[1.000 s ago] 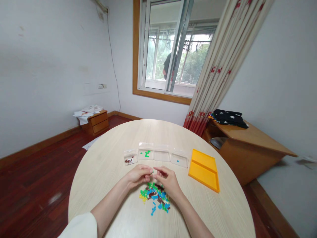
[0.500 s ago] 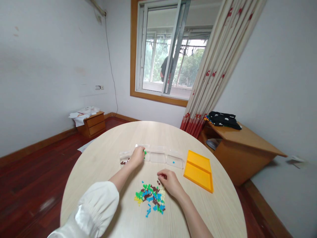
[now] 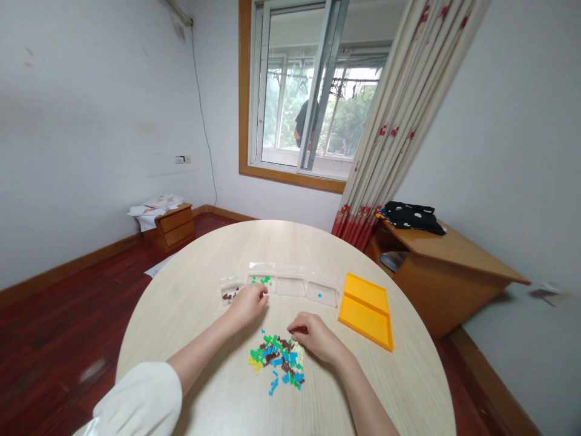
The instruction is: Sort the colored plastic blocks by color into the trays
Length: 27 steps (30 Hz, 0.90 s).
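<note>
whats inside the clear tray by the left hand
Small green pieces lie inside the clear tray. The left hand covers its near edge; anything beneath cannot be seen.

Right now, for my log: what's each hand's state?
Left hand: curled beside the green-piece tray; hold cannot be told.
Right hand: pinched shut at the brick pile.

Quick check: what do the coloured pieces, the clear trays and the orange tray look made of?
Coloured pieces: likely hard moulded plastic; saturated flat colours, blocky shapes, too small to judge gloss.
Clear trays: probably thin transparent plastic; table grain shows through, rims catch light.
Orange tray: opaque plastic, seemingly matte; even colour, moulded raised edges.
</note>
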Tool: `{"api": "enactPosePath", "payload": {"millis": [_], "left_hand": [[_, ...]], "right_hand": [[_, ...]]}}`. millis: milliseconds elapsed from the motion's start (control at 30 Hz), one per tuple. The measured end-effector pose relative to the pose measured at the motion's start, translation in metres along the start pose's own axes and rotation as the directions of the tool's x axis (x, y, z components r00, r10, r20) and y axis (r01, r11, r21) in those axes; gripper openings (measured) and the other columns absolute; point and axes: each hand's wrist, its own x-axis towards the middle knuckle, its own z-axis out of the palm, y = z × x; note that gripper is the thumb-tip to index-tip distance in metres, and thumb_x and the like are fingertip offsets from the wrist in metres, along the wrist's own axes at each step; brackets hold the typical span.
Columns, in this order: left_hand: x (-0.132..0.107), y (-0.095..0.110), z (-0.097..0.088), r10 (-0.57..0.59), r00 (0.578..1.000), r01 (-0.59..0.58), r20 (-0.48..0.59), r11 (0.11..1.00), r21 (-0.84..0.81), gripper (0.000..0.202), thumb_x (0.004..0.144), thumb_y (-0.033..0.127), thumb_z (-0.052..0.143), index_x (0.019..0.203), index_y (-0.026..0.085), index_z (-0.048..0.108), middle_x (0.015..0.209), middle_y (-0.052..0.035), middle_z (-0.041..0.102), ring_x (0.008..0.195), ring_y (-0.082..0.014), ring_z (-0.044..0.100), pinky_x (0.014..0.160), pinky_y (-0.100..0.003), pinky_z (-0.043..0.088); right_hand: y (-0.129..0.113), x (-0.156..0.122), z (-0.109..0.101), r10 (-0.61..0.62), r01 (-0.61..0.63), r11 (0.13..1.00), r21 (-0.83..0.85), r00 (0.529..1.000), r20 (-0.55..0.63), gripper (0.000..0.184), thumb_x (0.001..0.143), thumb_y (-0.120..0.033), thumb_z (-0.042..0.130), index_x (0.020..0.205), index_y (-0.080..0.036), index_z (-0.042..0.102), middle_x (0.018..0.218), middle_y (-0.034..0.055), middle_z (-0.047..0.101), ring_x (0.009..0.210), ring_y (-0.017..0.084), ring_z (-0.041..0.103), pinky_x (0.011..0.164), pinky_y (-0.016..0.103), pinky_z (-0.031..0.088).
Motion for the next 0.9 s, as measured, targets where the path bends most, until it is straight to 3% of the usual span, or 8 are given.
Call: {"api": "enactPosePath", "payload": {"millis": [167, 367, 433, 467, 567, 633, 767, 900], "left_hand": [[-0.024, 0.003, 0.002, -0.071, 0.997, 0.074, 0.023, 0.978, -0.194, 0.020, 0.076, 0.023, 0.046, 0.074, 0.014, 0.064, 0.063, -0.0036, 0.060, 0.060, -0.0151, 0.051, 0.057, -0.025, 0.033], [-0.033, 0.007, 0.030, -0.104, 0.993, 0.117, 0.053, 0.855, -0.505, 0.016, 0.072, 0.024, 0.051, 0.070, 0.013, 0.062, 0.059, -0.0008, 0.058, 0.057, -0.0127, 0.051, 0.056, -0.024, 0.037], [-0.033, 0.010, 0.035, -0.156, 0.980, 0.199, 0.125, 0.730, -0.654, 0.013, 0.071, 0.023, 0.054, 0.073, 0.013, 0.061, 0.057, -0.0001, 0.058, 0.053, -0.0121, 0.052, 0.056, -0.025, 0.041], [-0.033, 0.012, 0.035, -0.194, 0.965, 0.262, 0.179, 0.622, -0.738, 0.012, 0.071, 0.022, 0.056, 0.074, 0.012, 0.060, 0.057, -0.0004, 0.058, 0.052, -0.0119, 0.054, 0.057, -0.026, 0.043], [-0.034, 0.017, 0.027, -0.251, 0.882, 0.449, 0.398, 0.195, -0.872, 0.011, 0.071, 0.018, 0.060, 0.078, 0.010, 0.060, 0.069, -0.0069, 0.065, 0.062, -0.0137, 0.062, 0.067, -0.028, 0.049], [-0.035, 0.019, 0.019, -0.201, 0.826, 0.536, 0.526, -0.011, -0.844, 0.012, 0.072, 0.015, 0.060, 0.081, 0.008, 0.062, 0.079, -0.0121, 0.067, 0.072, -0.0152, 0.065, 0.077, -0.028, 0.050], [-0.038, 0.020, 0.011, -0.110, 0.773, 0.599, 0.624, -0.197, -0.776, 0.013, 0.075, 0.008, 0.054, 0.082, 0.003, 0.063, 0.080, -0.0143, 0.067, 0.075, -0.0159, 0.066, 0.081, -0.027, 0.050], [-0.038, 0.019, 0.016, -0.147, 0.768, 0.588, 0.624, -0.226, -0.777, 0.012, 0.075, 0.004, 0.052, 0.078, 0.003, 0.064, 0.077, -0.0140, 0.068, 0.074, -0.0154, 0.066, 0.082, -0.026, 0.050]], "right_hand": [[-0.008, 0.002, 0.004, -0.005, 0.002, 0.995, -0.100, 1.000, -0.024, 0.022, 0.070, -0.005, 0.050, 0.074, -0.016, 0.069, 0.076, 0.0040, 0.065, 0.073, 0.014, 0.058, 0.070, 0.023, 0.043], [-0.011, 0.003, 0.007, -0.055, 0.044, 0.984, -0.170, 0.996, -0.064, 0.019, 0.076, -0.007, 0.049, 0.076, -0.016, 0.066, 0.079, 0.0048, 0.063, 0.078, 0.015, 0.057, 0.072, 0.024, 0.041], [-0.011, 0.005, 0.010, -0.069, 0.054, 0.989, -0.135, 0.991, -0.112, 0.018, 0.077, -0.008, 0.049, 0.076, -0.016, 0.065, 0.078, 0.0044, 0.063, 0.077, 0.015, 0.057, 0.072, 0.025, 0.042], [-0.012, 0.006, 0.011, -0.072, 0.058, 0.993, -0.102, 0.986, -0.147, 0.017, 0.077, -0.009, 0.049, 0.076, -0.016, 0.064, 0.078, 0.0042, 0.063, 0.076, 0.015, 0.057, 0.071, 0.025, 0.042], [-0.019, 0.009, 0.016, -0.073, 0.084, 0.996, 0.030, 0.962, -0.263, 0.015, 0.078, -0.012, 0.050, 0.077, -0.017, 0.064, 0.078, 0.0047, 0.063, 0.075, 0.015, 0.057, 0.069, 0.026, 0.044], [-0.024, 0.011, 0.020, -0.080, 0.119, 0.987, 0.108, 0.947, -0.311, 0.014, 0.078, -0.014, 0.051, 0.078, -0.017, 0.064, 0.079, 0.0048, 0.063, 0.075, 0.016, 0.058, 0.069, 0.027, 0.046], [-0.030, 0.012, 0.027, -0.110, 0.176, 0.968, 0.177, 0.937, -0.330, 0.014, 0.079, -0.017, 0.052, 0.081, -0.019, 0.065, 0.082, 0.0052, 0.065, 0.079, 0.017, 0.059, 0.073, 0.029, 0.047], [-0.026, 0.012, 0.025, -0.086, 0.171, 0.966, 0.195, 0.921, -0.379, 0.015, 0.078, -0.018, 0.051, 0.082, -0.018, 0.066, 0.084, 0.0064, 0.066, 0.081, 0.017, 0.060, 0.076, 0.030, 0.047]]}}
